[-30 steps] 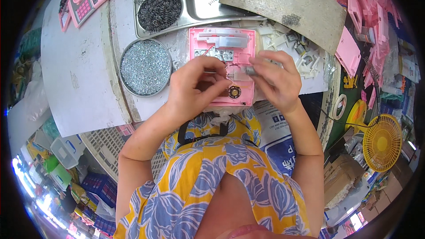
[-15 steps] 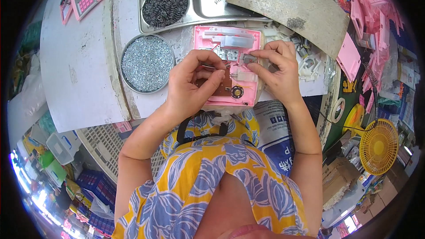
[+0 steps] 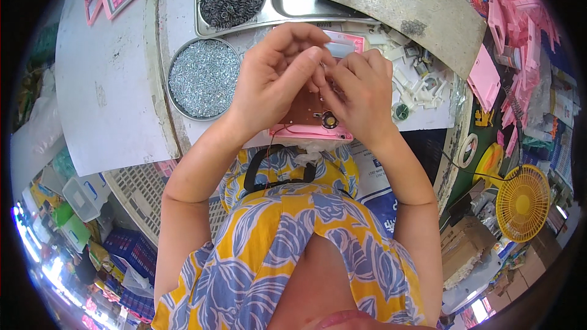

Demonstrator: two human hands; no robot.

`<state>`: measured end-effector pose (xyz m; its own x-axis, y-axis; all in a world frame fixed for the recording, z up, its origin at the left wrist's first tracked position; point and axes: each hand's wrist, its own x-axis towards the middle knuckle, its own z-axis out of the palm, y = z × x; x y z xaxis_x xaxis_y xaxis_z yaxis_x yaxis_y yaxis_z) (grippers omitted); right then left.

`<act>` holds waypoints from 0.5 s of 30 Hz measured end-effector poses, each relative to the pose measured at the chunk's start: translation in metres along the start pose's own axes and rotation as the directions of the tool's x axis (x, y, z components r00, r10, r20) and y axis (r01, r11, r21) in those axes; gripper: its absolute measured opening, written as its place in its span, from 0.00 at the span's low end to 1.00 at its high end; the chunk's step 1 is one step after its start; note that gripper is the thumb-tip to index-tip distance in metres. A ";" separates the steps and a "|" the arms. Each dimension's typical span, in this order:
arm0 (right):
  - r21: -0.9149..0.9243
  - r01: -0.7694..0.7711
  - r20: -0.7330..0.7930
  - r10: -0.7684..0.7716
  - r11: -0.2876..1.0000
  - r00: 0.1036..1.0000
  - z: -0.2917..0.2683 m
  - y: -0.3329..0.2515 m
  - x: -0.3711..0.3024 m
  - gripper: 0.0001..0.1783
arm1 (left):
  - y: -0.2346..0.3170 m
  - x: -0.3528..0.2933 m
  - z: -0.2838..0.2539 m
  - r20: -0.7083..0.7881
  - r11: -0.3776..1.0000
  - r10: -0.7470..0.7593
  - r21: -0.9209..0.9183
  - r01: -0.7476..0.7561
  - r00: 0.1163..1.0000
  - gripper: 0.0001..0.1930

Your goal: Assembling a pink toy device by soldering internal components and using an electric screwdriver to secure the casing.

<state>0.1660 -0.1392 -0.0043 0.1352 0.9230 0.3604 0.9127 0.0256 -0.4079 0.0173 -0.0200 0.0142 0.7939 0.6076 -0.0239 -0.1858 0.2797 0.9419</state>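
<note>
A pink plastic housing point(image 3: 306, 131) lies in front of me, with a brown circuit board point(image 3: 301, 120) and a round black part with a pale centre point(image 3: 329, 120) near its closer edge. My left hand point(image 3: 275, 76) is over its left side, thumb and fingertips pinched together. From the right, my right hand point(image 3: 362, 95) meets it, its fingers closed as well. Whatever the fingertips hold is small and mostly hidden behind them. Both hands cover the middle of the housing. Dark thin wires point(image 3: 275, 137) hang over its near left corner.
Left of the housing stands a round tray of small silver screws point(image 3: 205, 78). Behind is a metal tray point(image 3: 269, 17) with dark springs, partly under a grey metal sheet point(image 3: 409, 9). White plastic parts point(image 3: 419, 88) lie to the right. A yellow fan point(image 3: 523, 203) stands at far right.
My right hand has moved left and no longer shows the grey metal part it pinched. My left hand has shifted slightly up and right, so the fingertips of both hands now meet.
</note>
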 end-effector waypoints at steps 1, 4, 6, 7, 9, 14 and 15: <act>0.020 -0.013 -0.001 0.013 1.000 1.000 0.001 0.000 0.000 0.08 | 0.000 -0.003 -0.003 -0.022 0.991 -0.024 0.133 0.027 0.999 0.11; 0.122 -0.054 -0.032 0.058 0.991 0.998 0.000 0.000 0.000 0.07 | 0.001 -0.012 -0.012 -0.011 0.830 0.060 0.556 -0.044 0.998 0.14; 0.215 -0.079 -0.065 0.095 0.973 0.993 -0.002 0.002 -0.001 0.08 | -0.008 -0.013 -0.006 0.177 0.528 0.255 0.798 -0.290 0.951 0.17; 0.267 -0.090 -0.081 0.115 0.960 0.990 -0.004 0.004 -0.002 0.09 | -0.013 -0.015 0.000 0.157 0.518 0.235 0.815 -0.260 0.959 0.17; 0.323 -0.096 -0.086 0.130 0.941 0.988 -0.006 0.006 -0.003 0.09 | -0.018 -0.013 0.003 0.215 0.408 0.240 0.862 -0.299 0.947 0.14; 0.365 -0.058 -0.010 0.066 0.929 0.998 -0.017 0.009 -0.008 0.09 | -0.026 -0.015 -0.011 0.377 0.329 0.403 0.791 -0.516 0.834 0.12; 0.324 -0.033 -0.004 0.036 0.945 0.999 -0.018 0.011 -0.009 0.09 | -0.024 -0.018 -0.015 0.440 0.310 0.384 0.767 -0.562 0.812 0.11</act>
<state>0.1816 -0.1540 0.0035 0.1697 0.9217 0.3489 0.7335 0.1183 -0.6693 -0.0013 -0.0264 -0.0129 0.8279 0.2740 0.4893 -0.0594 -0.8248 0.5623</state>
